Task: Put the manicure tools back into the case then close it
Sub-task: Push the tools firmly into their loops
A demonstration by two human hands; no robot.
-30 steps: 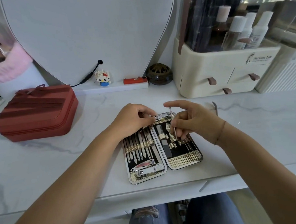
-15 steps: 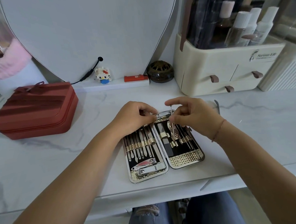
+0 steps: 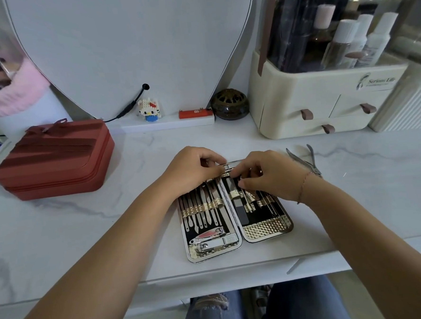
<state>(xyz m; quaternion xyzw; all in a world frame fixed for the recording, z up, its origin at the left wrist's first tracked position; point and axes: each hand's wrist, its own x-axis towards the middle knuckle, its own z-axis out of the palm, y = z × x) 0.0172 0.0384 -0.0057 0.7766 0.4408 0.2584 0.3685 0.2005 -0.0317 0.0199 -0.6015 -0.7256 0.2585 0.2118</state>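
Fingers (image 3: pixel 252 183) atop glossy rectangular chrome case (image 3: pixel 268 229)

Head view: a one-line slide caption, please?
Left hand and right hand work over the open manicure case; cuticle nippers lie outside it.

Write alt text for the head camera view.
A person's left hand holds the far edge of an open manicure case on a white marble table while the right hand works, fingers curled, over its right half. Most tools sit in their loops; cuticle nippers lie loose on the table beyond the right wrist.
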